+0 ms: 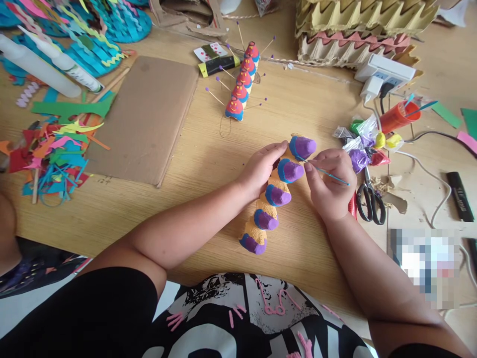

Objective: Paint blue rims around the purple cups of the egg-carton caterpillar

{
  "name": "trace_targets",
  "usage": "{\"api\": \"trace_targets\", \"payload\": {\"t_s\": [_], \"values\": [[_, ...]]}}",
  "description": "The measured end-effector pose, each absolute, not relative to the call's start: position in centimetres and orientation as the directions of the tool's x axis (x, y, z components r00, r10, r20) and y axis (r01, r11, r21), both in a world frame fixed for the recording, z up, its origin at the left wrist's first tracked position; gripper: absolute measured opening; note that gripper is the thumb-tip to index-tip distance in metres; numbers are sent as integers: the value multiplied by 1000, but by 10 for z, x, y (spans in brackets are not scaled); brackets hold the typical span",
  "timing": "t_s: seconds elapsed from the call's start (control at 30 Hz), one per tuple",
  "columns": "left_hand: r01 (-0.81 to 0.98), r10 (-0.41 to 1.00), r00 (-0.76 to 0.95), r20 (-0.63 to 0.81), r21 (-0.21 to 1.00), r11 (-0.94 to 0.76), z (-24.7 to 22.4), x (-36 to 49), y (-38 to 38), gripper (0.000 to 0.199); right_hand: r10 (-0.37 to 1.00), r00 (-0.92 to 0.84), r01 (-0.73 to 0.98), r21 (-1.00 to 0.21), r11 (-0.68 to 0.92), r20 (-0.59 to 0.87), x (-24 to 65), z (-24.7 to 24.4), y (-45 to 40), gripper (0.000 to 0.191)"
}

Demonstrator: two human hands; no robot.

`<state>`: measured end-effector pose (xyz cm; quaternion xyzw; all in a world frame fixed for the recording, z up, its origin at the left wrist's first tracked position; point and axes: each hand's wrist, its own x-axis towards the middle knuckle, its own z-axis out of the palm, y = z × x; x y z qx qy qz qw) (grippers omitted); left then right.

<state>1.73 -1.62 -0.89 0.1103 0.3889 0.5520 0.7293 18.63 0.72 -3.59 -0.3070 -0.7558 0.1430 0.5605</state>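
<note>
A strip of egg carton (278,195) has several cones covered in purple and blue over a yellow-orange base. My left hand (263,166) grips it from the left near its upper end, the thumb by the top cone. Pinched in my right hand (331,181) is a thin blue stick (331,176), whose tip touches the blue rim of the top cone. Farther back stands a similar strip (244,82) with red and blue cones, drawn faces and purple-tipped sticks poking out on both sides.
Brown cardboard (149,114) lies left, beside paper scraps (55,154) and glue bottles (70,67). Black scissors (369,199), clay bags (359,159), an orange cup (398,117) and a power strip (387,72) with cables are right. Egg trays (357,47) stand behind. A person's knee (7,233) shows left.
</note>
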Motion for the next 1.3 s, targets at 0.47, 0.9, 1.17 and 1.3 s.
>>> {"api": "trace_targets", "payload": {"t_s": [0.47,0.9,1.17,1.3], "values": [[-729,875,73,-478,573,373,-11,15,-17,36,644,-193,264,-593,760,740,193,-40,12,12],[-715,873,93,-479,578,393,-12,17,-17,40,633,-205,319,-560,765,747,190,-37,11,16],[-664,888,67,-454,644,379,-12,16,-18,38,647,-215,354,-559,750,732,190,-36,9,18],[-688,870,86,-486,602,405,-12,16,-19,40,652,-226,370,-556,745,724,190,-35,9,19]]}}
